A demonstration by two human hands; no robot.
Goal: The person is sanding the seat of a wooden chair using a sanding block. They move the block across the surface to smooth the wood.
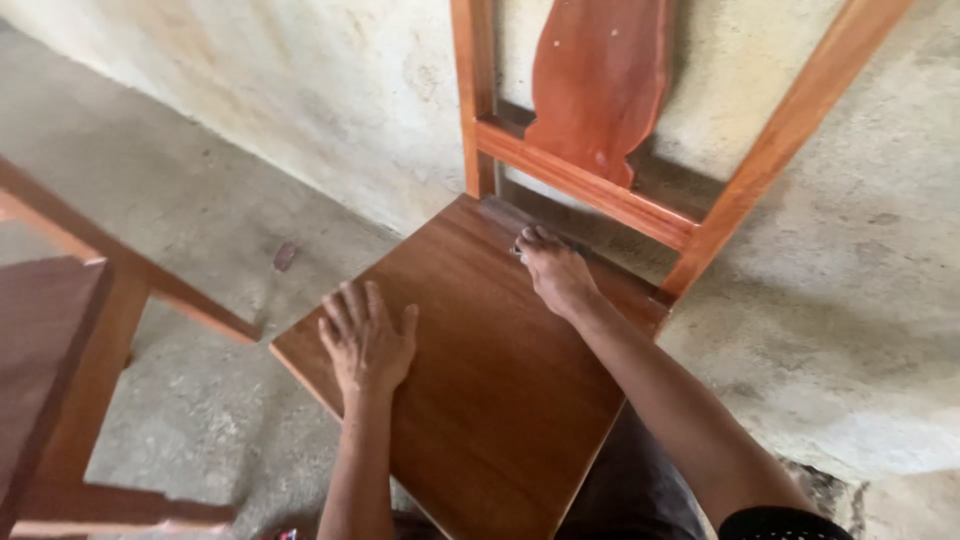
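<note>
Our left hand (pixel 367 343) lies flat on the chair seat (pixel 480 390), palm down, fingers spread and pointing away from us toward the wall — nothing gripped, just pressing on the wood near the seat's left front edge. Forearm comes straight up from the bottom of the view, wrist roughly in line with it.

Our right hand (pixel 553 272) reaches further, arm extended across the seat to its back edge, just under the lower rail of the chair back (pixel 585 185). Fingers are curled down and bunched at the tips, pinched on something small and dark at the seat's rear edge — we cannot tell what it is, too small and mostly covered. Wrist bent slightly downward.

The seat panel is a brown wooden board, tilted a bit in view, directly under both hands. The carved splat (pixel 600 80) stands just beyond the right hand's fingertips, above the rail. To the left of the left hand, well apart, is another wooden frame (pixel 80 340) on the concrete floor (pixel 200 220). Rough plastered wall (pixel 330 110) beyond both hands.
</note>
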